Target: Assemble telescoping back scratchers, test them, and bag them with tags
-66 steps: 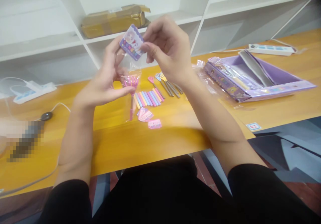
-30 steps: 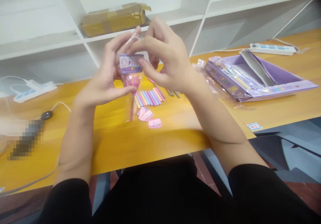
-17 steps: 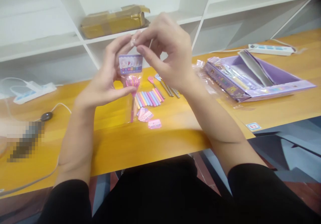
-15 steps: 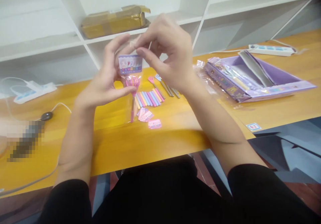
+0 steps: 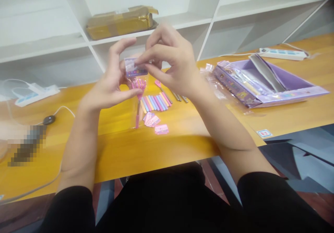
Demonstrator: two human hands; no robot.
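My left hand [image 5: 108,81] holds a clear packet [image 5: 138,102] upright above the table, its thumb across the front. Inside is a pink hand-shaped stick with a metal shaft, under a purple header card [image 5: 136,67]. At the top of that card, my right hand [image 5: 169,59] has its thumb and index finger pinched together; what lies between them is too small to make out. Beyond the packet, a row of pastel sticks [image 5: 156,102] lies on the table, with small pink cards [image 5: 151,119] in front and several metal shafts [image 5: 179,96] behind.
An open purple box [image 5: 271,76] with wrapped items stands at the right, plastic wrappers [image 5: 216,85] beside it. Power strips [image 5: 38,94] lie left and back right. White shelving [image 5: 193,20] behind holds a taped carton [image 5: 121,23]. A black round object [image 5: 48,120] is at the left.
My right hand has moved down and slightly left, from above the header card to its front. The view has shifted slightly; my left hand still holds the packet.
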